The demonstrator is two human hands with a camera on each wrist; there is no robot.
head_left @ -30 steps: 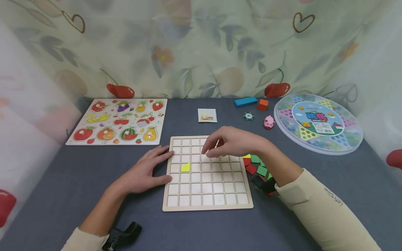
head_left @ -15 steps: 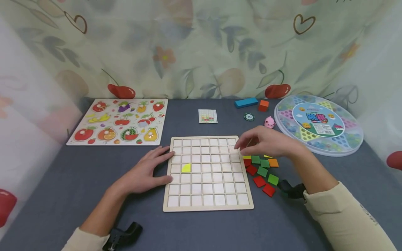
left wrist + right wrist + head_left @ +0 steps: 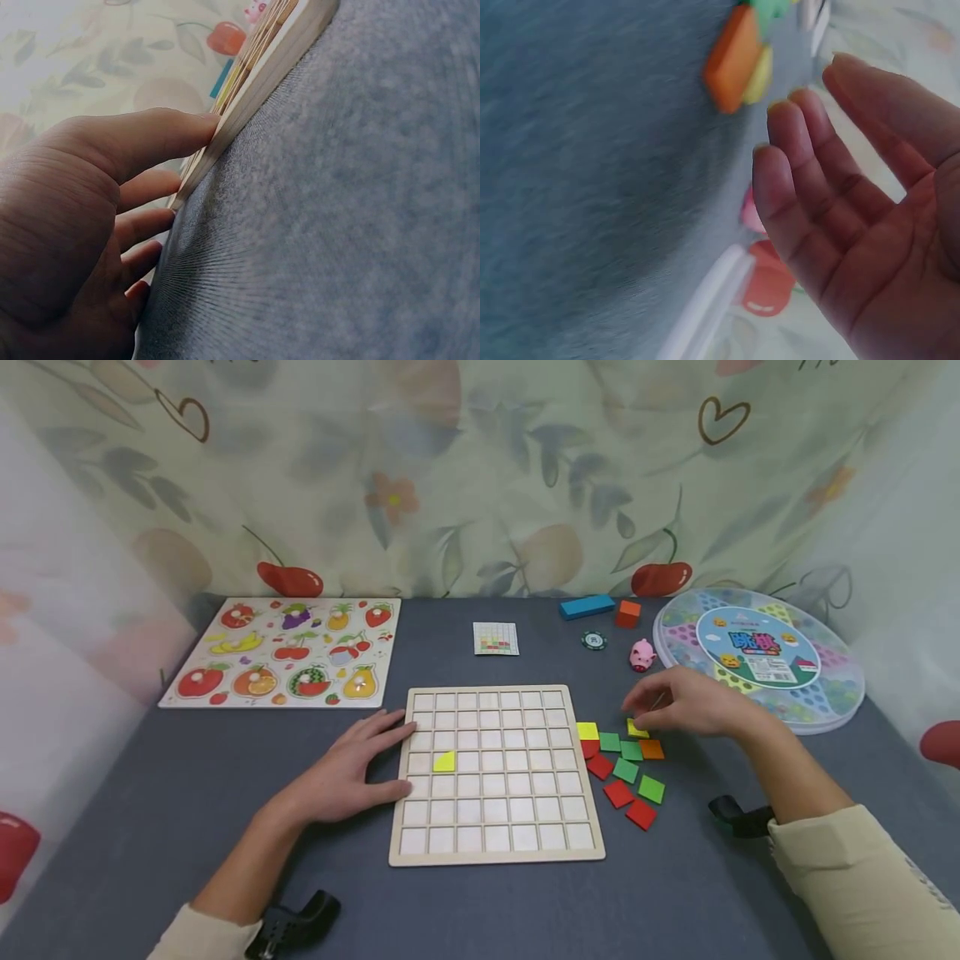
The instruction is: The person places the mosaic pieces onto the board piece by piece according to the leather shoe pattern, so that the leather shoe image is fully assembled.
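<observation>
A pale wooden grid board (image 3: 495, 787) lies in the middle of the head view, with one yellow piece (image 3: 444, 762) in a cell at its left. My left hand (image 3: 341, 777) touches the board's left edge with straight fingers and thumb; the left wrist view shows the thumb (image 3: 176, 135) against the wooden side. To the board's right, my right hand (image 3: 692, 700) hovers over a yellow tile (image 3: 637, 728), fingertips close to it. In the right wrist view its fingers (image 3: 784, 187) are loosely bent with nothing between them, near an orange tile (image 3: 733, 60).
Several red tiles (image 3: 618, 793) and green tiles (image 3: 626, 770) are scattered right of the board. Behind stand a small pattern card (image 3: 496, 638), a poker chip (image 3: 594, 640), a blue block (image 3: 587, 607) and a pink pig (image 3: 642, 653). A fruit puzzle (image 3: 281, 652) and round game box (image 3: 757, 656) flank them.
My right hand has moved right, from above the board to above the loose tiles, uncovering the board's upper cells. The left hand stays at the board's edge.
</observation>
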